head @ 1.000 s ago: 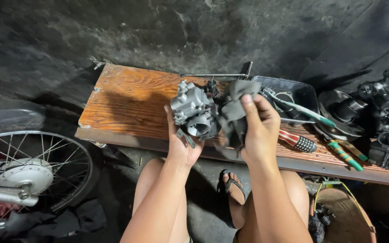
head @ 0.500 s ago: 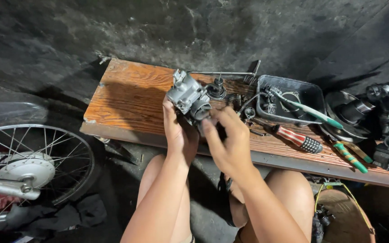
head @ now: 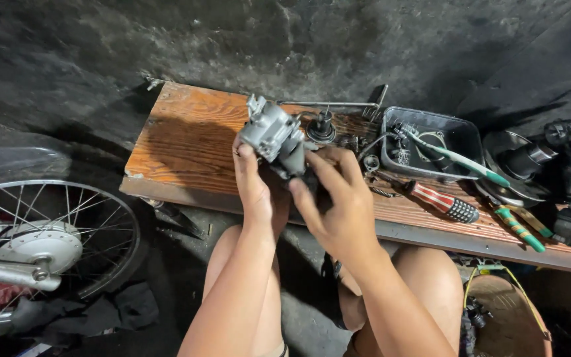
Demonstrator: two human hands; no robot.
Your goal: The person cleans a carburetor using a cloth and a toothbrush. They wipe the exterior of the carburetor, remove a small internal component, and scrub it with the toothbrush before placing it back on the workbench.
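Both hands grip one grey metal carburettor (head: 273, 132), lifted just above the desk (head: 186, 142). Left hand (head: 256, 188) is closed round its underside at 6 o'clock; right hand (head: 338, 205), at 4 o'clock, pinches the dark lower body with curled fingers. Since a second ago the right hand has dropped lower and the part has tilted leftward, so handling continues. At 3 o'clock: black tray (head: 467, 135), red-striped screwdriver (head: 443, 201). At 8 o'clock, spoked wheel (head: 47, 244).

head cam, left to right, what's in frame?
Spoked wheel → wooden board → left hand holding grey carburetor → right hand → dark tray → red-striped screwdriver → green-handled tool.
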